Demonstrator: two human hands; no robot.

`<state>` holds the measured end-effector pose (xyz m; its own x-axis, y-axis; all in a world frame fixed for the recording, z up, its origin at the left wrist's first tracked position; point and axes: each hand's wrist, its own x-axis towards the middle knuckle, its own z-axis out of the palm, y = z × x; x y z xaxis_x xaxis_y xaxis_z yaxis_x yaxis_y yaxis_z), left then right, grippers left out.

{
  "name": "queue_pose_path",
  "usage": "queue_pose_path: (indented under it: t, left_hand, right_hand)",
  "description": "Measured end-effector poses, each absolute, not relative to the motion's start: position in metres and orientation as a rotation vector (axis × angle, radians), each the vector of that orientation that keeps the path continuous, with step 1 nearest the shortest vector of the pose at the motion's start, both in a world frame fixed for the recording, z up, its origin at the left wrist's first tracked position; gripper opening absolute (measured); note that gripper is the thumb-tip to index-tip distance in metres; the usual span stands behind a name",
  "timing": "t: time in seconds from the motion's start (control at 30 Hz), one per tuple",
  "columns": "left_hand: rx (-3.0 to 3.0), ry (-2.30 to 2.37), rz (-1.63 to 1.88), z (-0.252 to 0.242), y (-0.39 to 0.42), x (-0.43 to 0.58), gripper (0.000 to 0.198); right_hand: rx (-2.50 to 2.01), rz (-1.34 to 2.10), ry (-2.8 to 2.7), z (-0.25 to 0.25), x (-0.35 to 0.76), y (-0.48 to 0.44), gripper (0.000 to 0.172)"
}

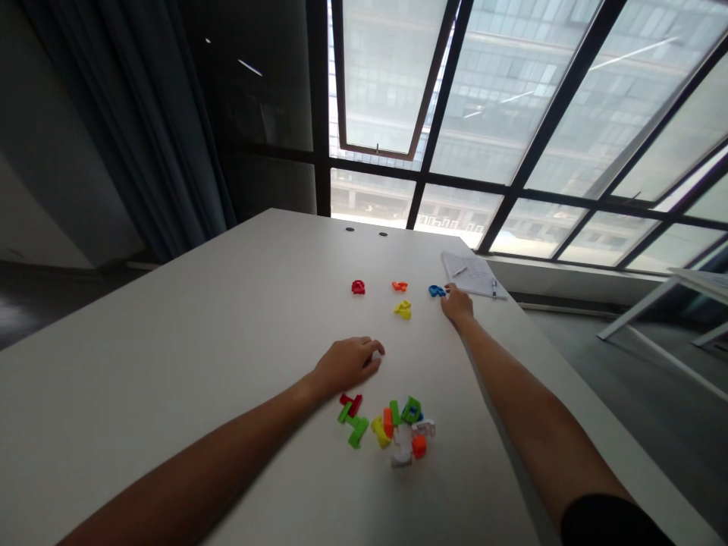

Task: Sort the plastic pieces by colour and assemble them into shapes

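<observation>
Far out on the white table, my right hand [458, 305] has its fingertips closed at the right edge of a small blue plastic piece [437, 290]. My left hand [349, 362] rests on the tabletop, loosely curled, with a gap between thumb and fingers and nothing in it. An orange piece [400, 286], a yellow piece [403, 309] and a red piece [358, 287] lie apart from one another, left of the blue one. Nearer me is a loose group of plastic pieces, among them a green piece [358, 432], a white piece [403, 444] and a dark red piece [356, 404].
A notebook [475, 273] with a pen [460, 271] on it lies beyond my right hand, near the table's right edge. Two dark round holes show at the far end of the white table [227, 318]. Windows stand behind, with a dark curtain [136, 114] at left.
</observation>
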<state>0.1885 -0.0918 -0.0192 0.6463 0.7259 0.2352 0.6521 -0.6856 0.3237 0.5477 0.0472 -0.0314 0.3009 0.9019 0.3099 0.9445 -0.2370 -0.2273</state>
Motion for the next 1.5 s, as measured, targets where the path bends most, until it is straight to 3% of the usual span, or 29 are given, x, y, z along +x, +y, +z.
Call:
queue_pose_path:
  t: [0.1,0.27,0.43,0.53,0.67,0.9,1.07,1.27,1.5]
  left_hand:
    - [2.65,1.127,0.509,-0.018,-0.092,0.188,0.022]
    - [2.68,1.124,0.51,-0.019,-0.093,0.188,0.023]
    - [2.729,1.148,0.537,-0.023,-0.101,0.19,0.023]
    - [2.713,1.184,0.562,-0.023,-0.106,0.191,0.024]
    - [2.664,1.156,0.586,-0.021,-0.111,0.19,0.024]
    - [2.608,0.835,0.608,-0.011,-0.111,0.185,0.033]
    - [2.597,0.734,0.505,-0.007,-0.109,0.183,0.038]
    - [2.383,0.901,0.593,-0.01,-0.106,0.185,0.04]
    - [2.365,0.906,0.69,-0.014,-0.107,0.187,0.04]
  right_hand:
    - [-2.168,-0.198,-1.638,-0.032,0.541,0.031,0.043]
    - [-1.703,-0.193,-1.91,-0.04,0.509,-0.035,0.025]
    - [-1.073,0.468,-2.204,-0.027,0.469,-0.127,0.015]
    - [-0.94,0.8,-2.28,-0.011,0.455,-0.159,0.025]
    - [-0.965,0.92,-2.334,-0.004,0.445,-0.164,0.026]
    - [-1.161,1.233,-1.84,-0.012,0.437,-0.138,0.034]
    - [-1.234,1.385,-1.895,-0.009,0.431,-0.12,0.036]
    - [-1.18,1.113,-1.556,-0.029,0.412,-0.116,0.039]
    - [-1.137,1.092,-1.54,-0.037,0.406,-0.12,0.037]
